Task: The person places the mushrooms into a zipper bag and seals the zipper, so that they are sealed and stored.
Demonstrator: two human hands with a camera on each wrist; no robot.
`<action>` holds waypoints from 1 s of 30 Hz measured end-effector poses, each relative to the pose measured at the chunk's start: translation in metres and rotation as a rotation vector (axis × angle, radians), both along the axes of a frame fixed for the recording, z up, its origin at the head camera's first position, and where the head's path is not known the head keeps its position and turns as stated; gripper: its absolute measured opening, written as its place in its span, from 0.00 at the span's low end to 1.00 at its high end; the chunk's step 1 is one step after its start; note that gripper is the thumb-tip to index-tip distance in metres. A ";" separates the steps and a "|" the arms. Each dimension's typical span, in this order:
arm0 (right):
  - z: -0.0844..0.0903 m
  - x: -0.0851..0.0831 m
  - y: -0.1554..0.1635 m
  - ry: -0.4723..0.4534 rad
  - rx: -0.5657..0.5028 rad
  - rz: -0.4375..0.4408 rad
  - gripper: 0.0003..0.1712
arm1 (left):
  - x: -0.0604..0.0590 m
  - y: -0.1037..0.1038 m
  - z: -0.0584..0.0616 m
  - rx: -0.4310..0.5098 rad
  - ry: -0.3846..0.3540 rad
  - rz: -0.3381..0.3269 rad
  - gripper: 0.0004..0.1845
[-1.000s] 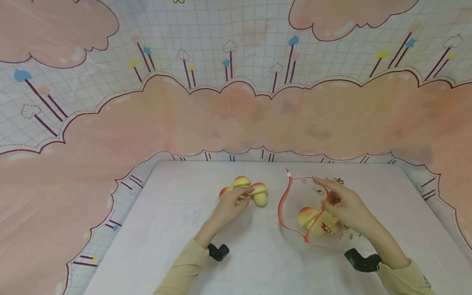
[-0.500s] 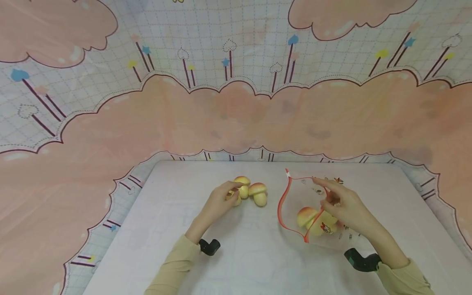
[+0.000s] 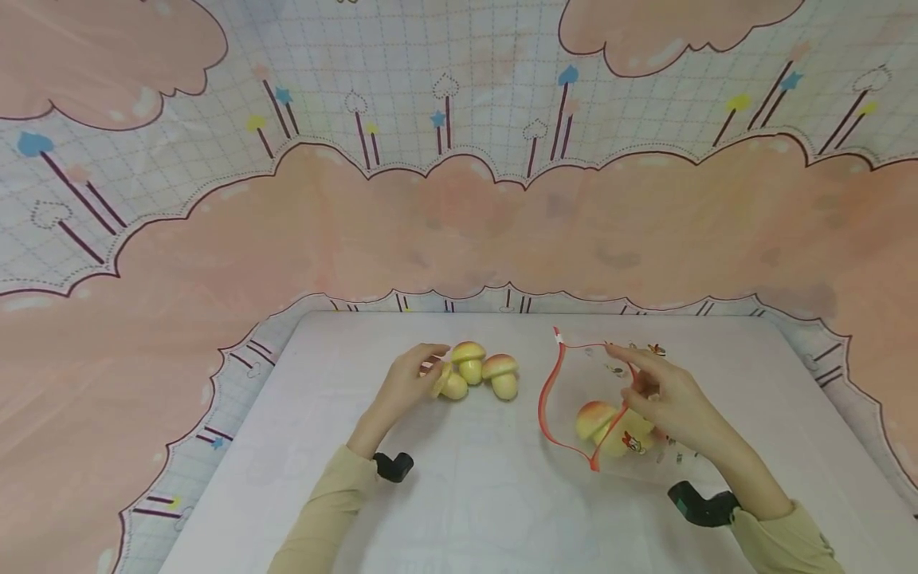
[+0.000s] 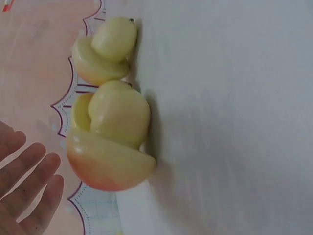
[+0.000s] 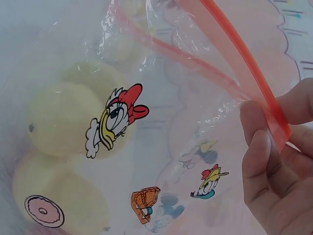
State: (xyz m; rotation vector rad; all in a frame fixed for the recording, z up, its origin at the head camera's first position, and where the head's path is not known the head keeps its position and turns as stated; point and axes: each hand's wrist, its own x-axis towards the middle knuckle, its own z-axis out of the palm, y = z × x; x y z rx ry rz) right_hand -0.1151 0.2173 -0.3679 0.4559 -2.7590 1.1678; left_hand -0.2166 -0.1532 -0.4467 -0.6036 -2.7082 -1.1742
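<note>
- The clear bag is resting on the table, its mouth gaping toward the left, its red rim curving round the gap.
- Inside the bag, toy mushrooms are lying in a cluster; at least two are showing, one with its reddish cap facing the mouth, but the film and prints are blurring the exact count.
- Left of the bag, three more are sitting loose: the nearest loose mushroom, the middle loose mushroom just past it, and the farthest loose mushroom. They are standing so close together that whether they are touching is hard to tell.
- Judging by this layout, the work is looking part done: some mushrooms are already lying in the bag, three are remaining outside, and the bag is not yet closed.
- At the bag's right edge, the right hand is pinching the rim between thumb and fingers, apparently holding the mouth apart.
- Well left of the bag, beyond the farthest loose mushroom, the left hand is hovering just beside that mushroom, fingers slightly spread and gripping nothing; the thumb is not clearly showing.
- Under the bag, the white table is stretching out; behind it, a cloud-patterned cloth is hanging.
</note>
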 end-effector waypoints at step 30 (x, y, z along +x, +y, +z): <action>0.000 0.005 -0.004 -0.042 -0.022 -0.006 0.34 | -0.011 -0.022 -0.025 -0.097 -0.188 -0.068 0.30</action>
